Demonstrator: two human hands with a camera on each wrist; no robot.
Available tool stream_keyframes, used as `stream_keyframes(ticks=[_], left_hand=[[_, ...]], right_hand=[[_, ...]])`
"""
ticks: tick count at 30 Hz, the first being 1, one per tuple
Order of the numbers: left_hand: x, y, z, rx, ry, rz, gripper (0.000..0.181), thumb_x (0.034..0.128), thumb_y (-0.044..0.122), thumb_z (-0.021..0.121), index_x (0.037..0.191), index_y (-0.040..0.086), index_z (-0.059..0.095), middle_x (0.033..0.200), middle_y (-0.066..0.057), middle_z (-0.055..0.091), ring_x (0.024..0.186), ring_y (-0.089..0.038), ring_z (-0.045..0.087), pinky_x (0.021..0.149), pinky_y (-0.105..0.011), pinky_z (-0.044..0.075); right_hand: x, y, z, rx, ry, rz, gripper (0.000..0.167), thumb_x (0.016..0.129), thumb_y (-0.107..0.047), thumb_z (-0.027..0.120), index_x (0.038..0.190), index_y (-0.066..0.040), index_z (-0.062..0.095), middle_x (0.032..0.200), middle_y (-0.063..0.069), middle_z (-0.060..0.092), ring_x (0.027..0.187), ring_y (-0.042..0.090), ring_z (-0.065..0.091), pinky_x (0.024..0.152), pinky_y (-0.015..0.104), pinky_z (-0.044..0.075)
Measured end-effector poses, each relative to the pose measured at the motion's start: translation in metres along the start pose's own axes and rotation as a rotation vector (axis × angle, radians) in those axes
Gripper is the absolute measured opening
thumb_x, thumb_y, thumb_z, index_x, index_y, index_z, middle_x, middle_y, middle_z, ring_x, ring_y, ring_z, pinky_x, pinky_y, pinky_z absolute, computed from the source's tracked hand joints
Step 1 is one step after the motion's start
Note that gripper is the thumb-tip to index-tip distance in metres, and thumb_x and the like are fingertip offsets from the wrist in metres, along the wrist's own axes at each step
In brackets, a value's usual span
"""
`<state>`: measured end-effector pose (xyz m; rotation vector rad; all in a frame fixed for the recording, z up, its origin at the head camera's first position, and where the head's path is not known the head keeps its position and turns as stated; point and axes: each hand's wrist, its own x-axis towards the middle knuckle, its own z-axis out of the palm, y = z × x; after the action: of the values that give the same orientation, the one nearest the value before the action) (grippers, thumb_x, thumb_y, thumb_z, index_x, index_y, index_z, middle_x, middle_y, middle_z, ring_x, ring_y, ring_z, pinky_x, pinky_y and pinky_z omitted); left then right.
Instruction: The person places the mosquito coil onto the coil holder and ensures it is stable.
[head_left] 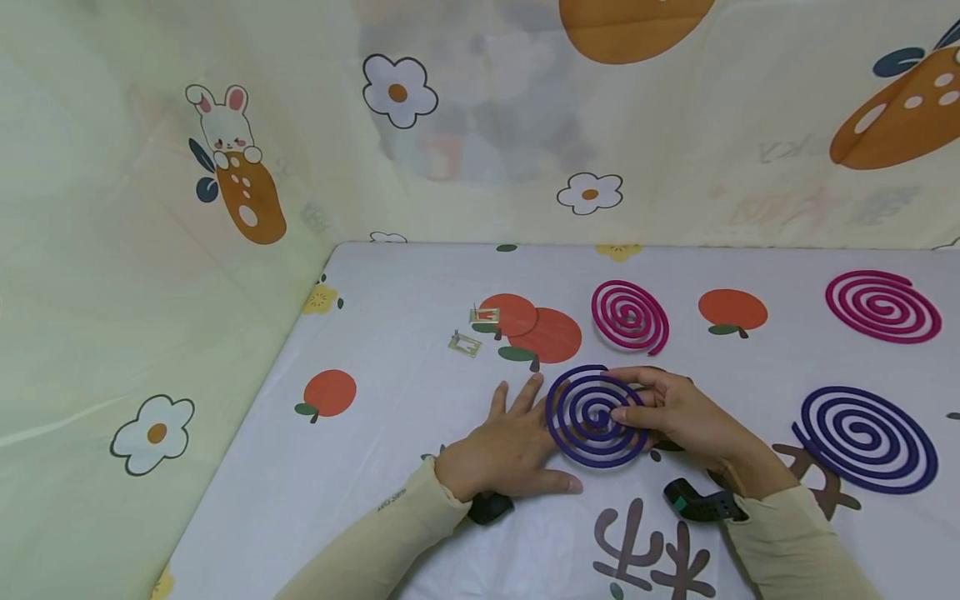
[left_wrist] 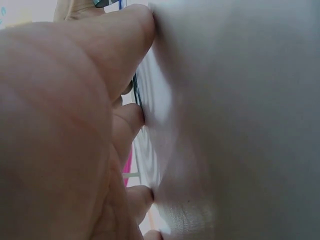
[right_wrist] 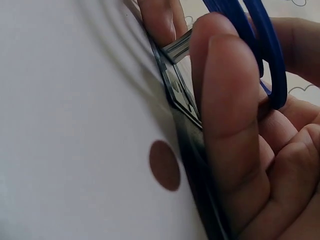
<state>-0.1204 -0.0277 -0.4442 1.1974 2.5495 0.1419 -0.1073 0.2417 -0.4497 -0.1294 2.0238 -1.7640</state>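
My right hand (head_left: 678,412) pinches a dark blue mosquito coil (head_left: 577,454) near its centre, thumb on top. The blue coil (right_wrist: 277,65) also shows behind the fingers in the right wrist view. Below those fingers is a thin metal coil stand (right_wrist: 182,95) with a raised strip, close to the table surface. My left hand (head_left: 502,454) lies with fingers spread, its fingertips touching the table in the left wrist view. The coil's left edge covers part of its index finger in the head view. Whether that finger touches the stand is hidden.
A pink coil (head_left: 630,317) lies behind the hands; another pink coil (head_left: 883,307) is at the far right. A second blue coil (head_left: 866,437) lies right of my right hand. Two small metal stands, one stand (head_left: 465,343) nearer, sit back left. Printed cloth walls (head_left: 480,208) rise behind and left.
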Motion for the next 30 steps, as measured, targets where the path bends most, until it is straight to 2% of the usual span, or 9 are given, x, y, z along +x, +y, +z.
stream_keyframes(ticks=[4,13,24,30], left_hand=[[-0.0003,0.0003,-0.0002,0.004,-0.002,-0.001,0.097,0.0926,0.072,0.061,0.169,0.034,0.013,0.176,0.002,0.007,0.161,-0.039,0.002,0.120,-0.073,0.011],[-0.0012,-0.0004,0.0005,0.022,0.005,0.012,0.092,0.0930,0.073,0.059,0.167,0.039,0.017,0.176,0.000,0.007,0.161,-0.040,0.003,0.120,-0.072,0.013],[-0.0011,-0.0004,-0.0007,0.024,-0.008,0.017,0.090,0.0933,0.073,0.058,0.167,0.042,0.017,0.177,-0.001,0.005,0.161,-0.040,0.001,0.120,-0.073,0.011],[-0.0003,-0.0008,-0.0008,0.026,-0.019,0.019,0.088,0.0937,0.073,0.057,0.166,0.043,0.017,0.177,-0.001,0.005,0.161,-0.040,0.001,0.121,-0.073,0.010]], right_hand=[[0.0009,0.0008,0.0003,-0.002,0.004,0.011,0.068,0.099,-0.012,0.072,0.156,0.005,0.037,0.098,0.016,0.075,0.076,0.017,0.068,0.053,0.032,0.056],[0.0022,0.0007,-0.0001,-0.003,0.038,0.022,0.067,0.100,-0.011,0.070,0.156,0.004,0.037,0.107,0.017,0.076,0.082,0.019,0.070,0.062,0.034,0.061],[0.0017,-0.0014,0.0014,-0.008,0.078,0.038,0.067,0.100,-0.011,0.070,0.156,0.003,0.037,0.095,0.013,0.075,0.066,0.017,0.064,0.059,0.033,0.060],[0.0029,-0.0018,0.0019,-0.017,0.105,0.059,0.067,0.100,-0.014,0.071,0.157,0.001,0.038,0.093,0.011,0.075,0.063,0.016,0.063,0.059,0.031,0.059]])
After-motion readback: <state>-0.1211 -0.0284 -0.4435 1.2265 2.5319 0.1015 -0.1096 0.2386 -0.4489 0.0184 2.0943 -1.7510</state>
